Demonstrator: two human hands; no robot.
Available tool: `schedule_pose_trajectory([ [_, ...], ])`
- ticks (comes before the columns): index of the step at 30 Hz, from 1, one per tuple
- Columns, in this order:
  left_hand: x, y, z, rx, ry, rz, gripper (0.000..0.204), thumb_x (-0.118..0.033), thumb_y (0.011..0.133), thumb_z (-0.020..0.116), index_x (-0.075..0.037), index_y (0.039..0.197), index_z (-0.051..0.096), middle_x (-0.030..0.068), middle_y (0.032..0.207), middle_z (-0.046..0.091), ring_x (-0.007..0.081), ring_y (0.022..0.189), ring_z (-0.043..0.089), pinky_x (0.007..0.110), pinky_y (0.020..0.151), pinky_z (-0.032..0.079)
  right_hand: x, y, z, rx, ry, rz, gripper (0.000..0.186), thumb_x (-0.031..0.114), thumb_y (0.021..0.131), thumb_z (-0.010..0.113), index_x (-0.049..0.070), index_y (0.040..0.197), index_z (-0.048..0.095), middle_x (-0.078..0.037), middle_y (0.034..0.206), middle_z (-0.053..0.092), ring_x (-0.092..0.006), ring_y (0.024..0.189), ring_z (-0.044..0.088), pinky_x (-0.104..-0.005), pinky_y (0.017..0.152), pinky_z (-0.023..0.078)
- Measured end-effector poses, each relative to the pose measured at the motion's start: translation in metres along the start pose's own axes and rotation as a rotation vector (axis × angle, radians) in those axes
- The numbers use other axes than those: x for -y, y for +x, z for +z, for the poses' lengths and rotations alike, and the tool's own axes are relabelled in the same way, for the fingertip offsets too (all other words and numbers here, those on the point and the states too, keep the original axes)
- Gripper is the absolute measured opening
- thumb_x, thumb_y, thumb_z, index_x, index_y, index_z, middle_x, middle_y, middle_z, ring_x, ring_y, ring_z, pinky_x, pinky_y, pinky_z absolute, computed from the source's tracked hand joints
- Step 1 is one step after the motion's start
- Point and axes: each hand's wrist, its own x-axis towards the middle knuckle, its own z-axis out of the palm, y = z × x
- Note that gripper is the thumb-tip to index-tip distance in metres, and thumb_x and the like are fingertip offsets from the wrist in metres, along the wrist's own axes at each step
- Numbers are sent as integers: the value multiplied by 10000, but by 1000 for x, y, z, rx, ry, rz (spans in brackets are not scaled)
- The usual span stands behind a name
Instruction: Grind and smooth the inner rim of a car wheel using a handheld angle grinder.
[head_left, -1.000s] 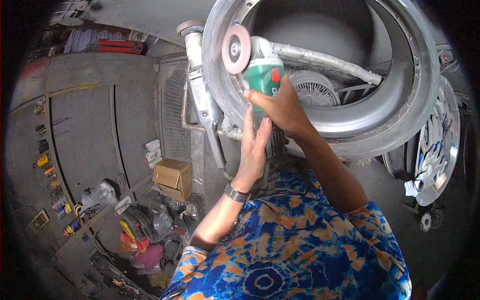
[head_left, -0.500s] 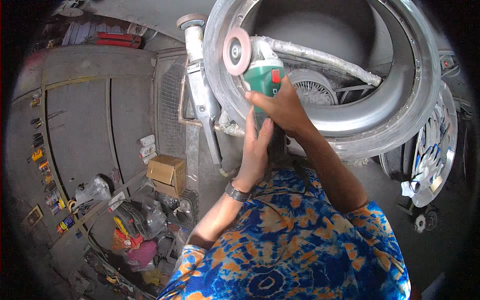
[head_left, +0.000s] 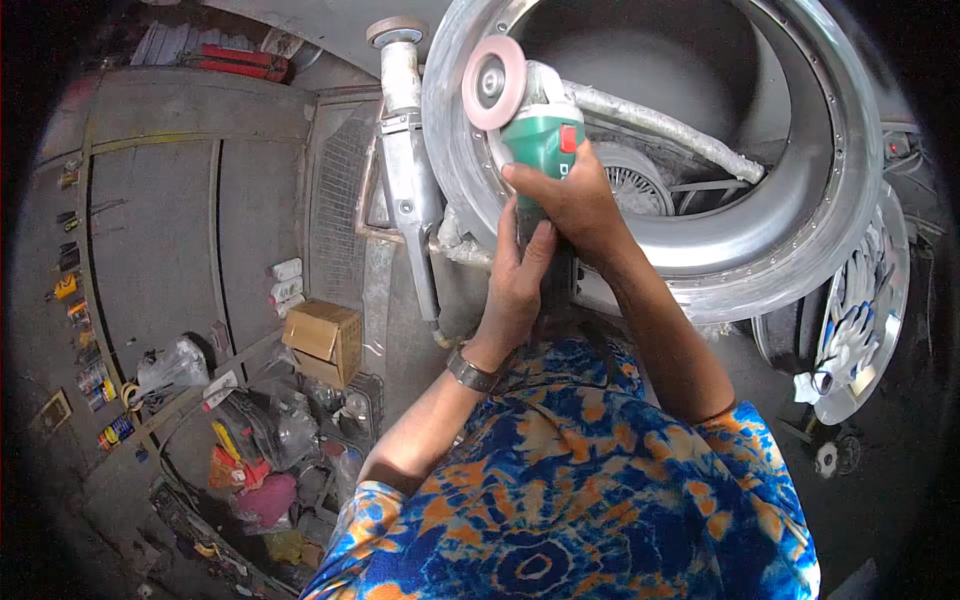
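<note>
A green angle grinder [head_left: 541, 145] with a red switch is held in both of my hands. My right hand [head_left: 578, 205] wraps the grinder's body below the switch. Lower down, my left hand [head_left: 512, 290] closes round the dark rear end of the tool. At the grinder's head is a pinkish disc [head_left: 510, 70], which overlaps the near-left side of a large metal wheel rim [head_left: 700, 260] in view. Whether the disc touches the rim, I cannot tell. Behind the grinder, a whitish, dust-coated bar [head_left: 660, 130] slants across the rim's opening.
Left of the rim stands a larger grey power tool [head_left: 408, 180] with a round disc on top. A cardboard box [head_left: 322, 345] and plastic-wrapped clutter lie at lower left. White and blue gloves [head_left: 850, 335] rest on a shiny metal piece [head_left: 893, 330] at right.
The grinder and both hands have shifted slightly up and right in the picture. The background has shifted a little too. Both hands keep their hold.
</note>
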Motion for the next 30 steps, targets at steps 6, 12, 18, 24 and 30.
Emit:
schedule_pose_trajectory([
  [6,28,-14,20,-158,-151,51,525,-335,1121,478,-27,1524,343,116,1203,601,184,997,649,319,854,548,-14,-13,-4,24,-248,-18,726,321,757,881,-77,1234,508,-184,1128,672,-252,1022,668,-379,919,544],
  [12,16,-3,2,-73,-77,14,522,-344,1117,492,-52,1521,339,121,1131,628,194,894,681,319,776,572,11,-6,3,-44,-147,38,702,289,784,869,-97,1243,503,-188,1125,672,-234,1000,672,-354,888,555],
  [18,-12,9,1,12,-52,-4,570,-289,1119,515,7,1560,309,119,1388,528,170,1224,551,305,1032,466,13,5,5,-58,57,-134,708,301,773,876,-108,1215,504,-179,1115,671,-212,978,664,-335,851,552],
  [24,11,-6,7,-6,-116,-44,589,-323,1125,491,-5,1572,275,128,1409,506,176,1238,547,318,1039,472,9,-8,-1,3,-179,5,731,328,767,874,-87,1246,512,-182,1133,674,-230,1020,668,-362,895,548],
  [30,32,-27,27,-105,-166,-89,571,-367,1132,443,-41,1570,277,131,1396,535,210,1247,583,346,1044,496,-20,-16,-17,108,-352,85,786,337,745,869,-110,1280,507,-227,1166,673,-315,1070,679,-391,939,542],
])
